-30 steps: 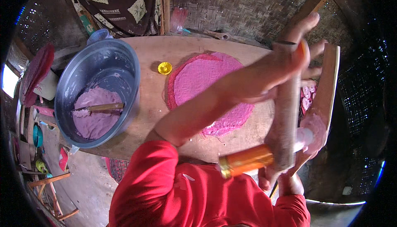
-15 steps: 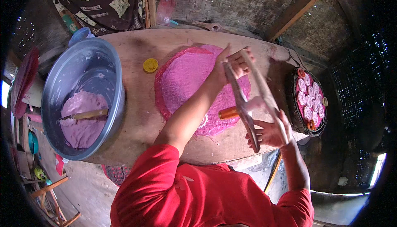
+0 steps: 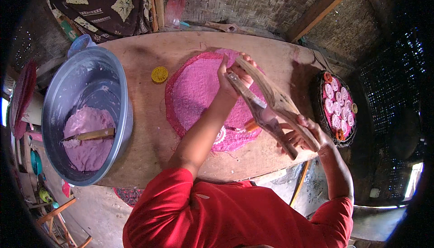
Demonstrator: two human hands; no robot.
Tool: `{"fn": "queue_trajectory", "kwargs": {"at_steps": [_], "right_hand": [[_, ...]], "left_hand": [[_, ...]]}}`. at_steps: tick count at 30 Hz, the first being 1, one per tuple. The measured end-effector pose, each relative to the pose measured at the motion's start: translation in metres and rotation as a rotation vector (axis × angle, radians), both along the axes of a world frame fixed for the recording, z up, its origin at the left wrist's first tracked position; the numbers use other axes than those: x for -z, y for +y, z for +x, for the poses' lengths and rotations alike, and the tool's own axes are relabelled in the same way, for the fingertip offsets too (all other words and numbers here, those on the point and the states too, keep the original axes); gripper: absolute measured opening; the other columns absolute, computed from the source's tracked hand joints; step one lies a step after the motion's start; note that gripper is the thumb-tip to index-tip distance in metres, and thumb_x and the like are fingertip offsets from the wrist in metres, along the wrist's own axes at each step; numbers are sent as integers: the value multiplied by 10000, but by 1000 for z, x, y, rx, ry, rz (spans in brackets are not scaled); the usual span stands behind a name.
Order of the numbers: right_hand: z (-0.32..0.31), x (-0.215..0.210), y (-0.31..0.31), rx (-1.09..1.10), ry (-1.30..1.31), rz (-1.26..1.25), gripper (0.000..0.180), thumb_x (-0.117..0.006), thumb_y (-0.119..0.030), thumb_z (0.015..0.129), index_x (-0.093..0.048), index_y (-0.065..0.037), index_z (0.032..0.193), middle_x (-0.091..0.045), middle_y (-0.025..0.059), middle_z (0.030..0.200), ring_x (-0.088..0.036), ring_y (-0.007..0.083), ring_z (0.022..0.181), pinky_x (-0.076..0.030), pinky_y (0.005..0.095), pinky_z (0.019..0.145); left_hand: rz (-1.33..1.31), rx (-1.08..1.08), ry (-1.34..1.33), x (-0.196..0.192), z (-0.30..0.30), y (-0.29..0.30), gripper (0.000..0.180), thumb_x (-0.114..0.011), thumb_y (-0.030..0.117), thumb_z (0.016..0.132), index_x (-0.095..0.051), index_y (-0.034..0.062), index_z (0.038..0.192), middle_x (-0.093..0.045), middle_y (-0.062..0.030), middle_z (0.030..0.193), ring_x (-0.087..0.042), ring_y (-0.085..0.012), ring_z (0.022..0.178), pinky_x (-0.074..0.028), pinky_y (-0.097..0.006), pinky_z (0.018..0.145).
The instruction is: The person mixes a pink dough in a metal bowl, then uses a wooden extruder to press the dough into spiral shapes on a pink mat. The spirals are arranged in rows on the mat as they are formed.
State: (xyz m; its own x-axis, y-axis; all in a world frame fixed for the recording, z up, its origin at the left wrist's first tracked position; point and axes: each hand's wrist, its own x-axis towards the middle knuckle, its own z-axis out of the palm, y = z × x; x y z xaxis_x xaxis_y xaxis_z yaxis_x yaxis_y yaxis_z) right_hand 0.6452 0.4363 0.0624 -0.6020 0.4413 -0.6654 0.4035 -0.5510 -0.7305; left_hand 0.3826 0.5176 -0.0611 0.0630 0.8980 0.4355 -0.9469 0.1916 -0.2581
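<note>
- The tabletop [image 3: 147, 112], pale brown and bare-wooded, spreads across the middle and carries most of the things.
- A deep blue-grey basin [image 3: 101, 69] is at its left end, its inner wall smeared with residue.
- A round pink cloth [image 3: 196, 85] with a darker red-pink border lies near the centre, partly covered by the left forearm.
- A dark-rimmed tray [image 3: 318, 117] at the right end holds rows of pale pink swirls [image 3: 337, 108].
- The wooden press [image 3: 273, 96], two long bars set side by side, is tilted above the right part of the cloth.
- Lilac dough [image 3: 88, 157] lies in the bottom of the basin.
- The hands both grasp the press: the left hand [image 3: 244, 77] at its far ends, the right hand [image 3: 320, 135] wrapped about its near ends.
- A flat stick [image 3: 96, 134] rests on the dough.
- An orange tube [image 3: 251, 125] shows beside the bars, partly hidden; whether it joins the press I cannot tell.
- A whitish coil [image 3: 220, 135] lies on the cloth, just beside the left forearm.
- A small yellow cap [image 3: 159, 74] sits between basin and cloth.
</note>
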Motion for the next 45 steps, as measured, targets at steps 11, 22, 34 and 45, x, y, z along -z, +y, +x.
{"fn": "queue_trajectory", "kwargs": {"at_steps": [11, 22, 34, 45], "right_hand": [[-4, -35, -19, 10, -42, 164, 979, -497, -709, 805, -365, 82, 1367, -625, 344, 1007, -683, 388, 822, -556, 444, 731], [-4, -47, -28, 50, -28, 240, 824, -534, -636, 824, -467, 39, 1291, -658, 288, 943, -691, 345, 745, -568, 412, 669], [-8, -24, -41, 13, 3, 256, 881, -529, -654, 821, -484, 101, 1273, -662, 284, 942, -697, 329, 784, -577, 438, 702], [4, 89, -5, 341, 281, -47, 1006, -305, -797, 833, -385, 35, 1393, -565, 261, 1231, -680, 383, 795, -593, 482, 635]], "left_hand": [[-45, -65, -4, -43, -4, -8, 580, -485, 557, 910, -561, -2, 1043, -599, -139, 947, -568, -288, 926, -446, -403, 942], [-96, -105, 40, -43, 2, -12, 545, -475, 546, 921, -572, 16, 1006, -601, -127, 902, -553, -287, 886, -458, -401, 881], [-106, -188, 280, -22, -11, -19, 451, -426, 554, 945, -605, 141, 955, -610, -6, 842, -589, -237, 836, -448, -493, 782], [65, -22, 4, 1, 5, 2, 311, -497, 373, 979, -593, 80, 933, -614, -58, 833, -571, -234, 810, -495, -348, 785]]}}
